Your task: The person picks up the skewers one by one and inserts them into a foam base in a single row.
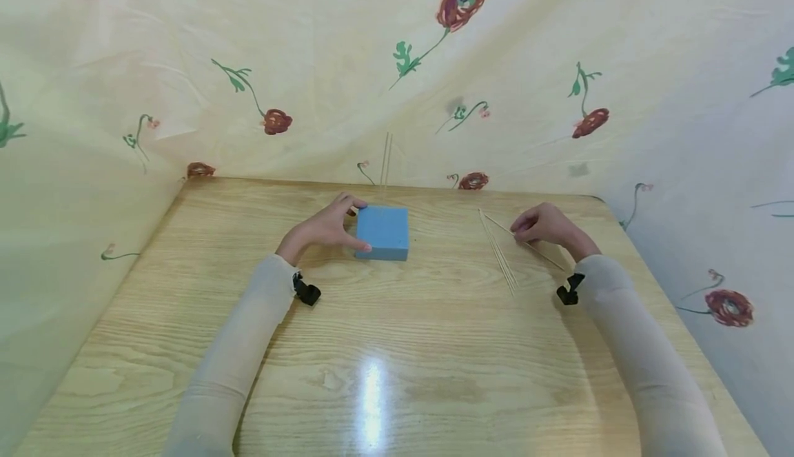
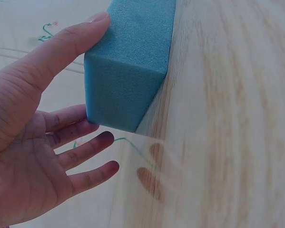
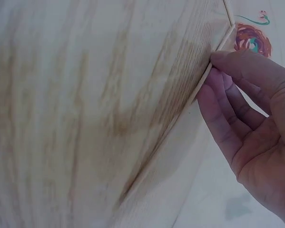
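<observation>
A light-blue foam block [image 1: 382,228] sits on the wooden table, and two thin wooden skewers [image 1: 387,157] stand upright at its far side. My left hand [image 1: 329,226] holds the block from its left, thumb on the near side and forefinger at the far side. In the left wrist view the other fingers spread beside the block [image 2: 123,66]. To the right, my right hand [image 1: 548,226] pinches one skewer [image 1: 546,258] between thumb and fingertips, low over the table. The right wrist view shows this skewer [image 3: 199,88] slanting across the wood.
Several loose skewers [image 1: 499,257] lie on the table between the block and my right hand. The wooden table [image 1: 434,347] ends at a flower-patterned cloth [image 1: 347,64] behind and at both sides. Each wrist carries a small black camera [image 1: 307,291].
</observation>
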Available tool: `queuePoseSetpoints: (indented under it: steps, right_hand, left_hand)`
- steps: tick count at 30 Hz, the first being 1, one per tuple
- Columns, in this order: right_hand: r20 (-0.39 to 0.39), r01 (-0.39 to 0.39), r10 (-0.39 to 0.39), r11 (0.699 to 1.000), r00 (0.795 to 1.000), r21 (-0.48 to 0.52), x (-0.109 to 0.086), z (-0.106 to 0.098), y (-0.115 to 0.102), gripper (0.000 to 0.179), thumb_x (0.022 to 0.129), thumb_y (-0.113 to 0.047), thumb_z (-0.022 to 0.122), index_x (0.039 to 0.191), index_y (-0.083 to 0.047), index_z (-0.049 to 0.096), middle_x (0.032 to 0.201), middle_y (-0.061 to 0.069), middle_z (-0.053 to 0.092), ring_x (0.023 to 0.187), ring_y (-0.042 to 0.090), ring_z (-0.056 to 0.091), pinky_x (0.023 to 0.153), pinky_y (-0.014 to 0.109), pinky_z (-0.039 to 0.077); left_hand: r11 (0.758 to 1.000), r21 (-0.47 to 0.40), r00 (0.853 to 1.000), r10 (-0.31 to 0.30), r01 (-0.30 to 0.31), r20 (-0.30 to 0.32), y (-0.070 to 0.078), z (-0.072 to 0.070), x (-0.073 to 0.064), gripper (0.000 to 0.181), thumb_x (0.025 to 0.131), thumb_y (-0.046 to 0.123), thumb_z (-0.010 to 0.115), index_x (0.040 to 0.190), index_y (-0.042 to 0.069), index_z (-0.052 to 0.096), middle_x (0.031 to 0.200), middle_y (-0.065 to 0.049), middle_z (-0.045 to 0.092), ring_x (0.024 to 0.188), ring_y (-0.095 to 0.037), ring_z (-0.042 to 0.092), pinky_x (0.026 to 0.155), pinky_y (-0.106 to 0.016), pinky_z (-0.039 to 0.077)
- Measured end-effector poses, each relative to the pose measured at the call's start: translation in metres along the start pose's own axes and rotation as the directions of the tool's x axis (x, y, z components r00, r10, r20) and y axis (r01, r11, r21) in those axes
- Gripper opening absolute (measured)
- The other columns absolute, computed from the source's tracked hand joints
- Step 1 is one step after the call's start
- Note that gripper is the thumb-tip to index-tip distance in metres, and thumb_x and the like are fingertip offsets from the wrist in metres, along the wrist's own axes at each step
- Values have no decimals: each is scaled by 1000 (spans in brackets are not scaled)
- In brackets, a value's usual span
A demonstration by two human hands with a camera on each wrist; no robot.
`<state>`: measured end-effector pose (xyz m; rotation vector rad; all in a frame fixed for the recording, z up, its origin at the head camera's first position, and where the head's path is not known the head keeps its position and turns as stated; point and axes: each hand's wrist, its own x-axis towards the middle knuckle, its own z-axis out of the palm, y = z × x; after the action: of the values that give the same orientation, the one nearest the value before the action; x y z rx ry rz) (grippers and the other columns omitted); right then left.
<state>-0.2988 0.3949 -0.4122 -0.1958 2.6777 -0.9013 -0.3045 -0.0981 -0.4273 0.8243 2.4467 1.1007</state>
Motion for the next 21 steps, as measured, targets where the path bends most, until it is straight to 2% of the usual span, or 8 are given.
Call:
queuePoseSetpoints:
  steps: [7,13,16,21]
  right_hand:
    - [-17,33,-33,999,999,-8,-3,1,-3,18,90,0,71,105,10,74,89,18,76,69,8,65,62,27,56]
    - [-53,39,-40,999,998,-28,-6,-2,-8,21,93,-4,70,109,8,75,96,18,76,72,6,63,65,29,55]
    - [-89,53,-53,999,995,-6,-8,-3,-12,23,93,-6,71,112,7,75,100,17,77,74,5,64,68,29,56]
    - [-146,120,-111,991,983,51,-12,-4,-24,29,95,-9,71,117,9,72,100,13,77,77,2,66,70,27,58]
  left_hand:
    - [1000,4,1000,-4,4,2,0,0,0,88,83,30,87,152,6,36,149,-14,32,135,-34,41,112,-52,41]
    - [1000,4,1000,-2,2,2,1,-1,0,88,83,30,86,152,6,37,150,-14,32,135,-34,40,112,-52,41]
    - [1000,1,1000,-3,3,2,1,-1,0,87,84,29,86,151,6,37,150,-14,31,135,-34,40,112,-52,41]
    - [1000,-5,1000,2,-2,7,1,-1,0,86,84,28,86,151,5,36,150,-15,31,135,-35,40,112,-52,41]
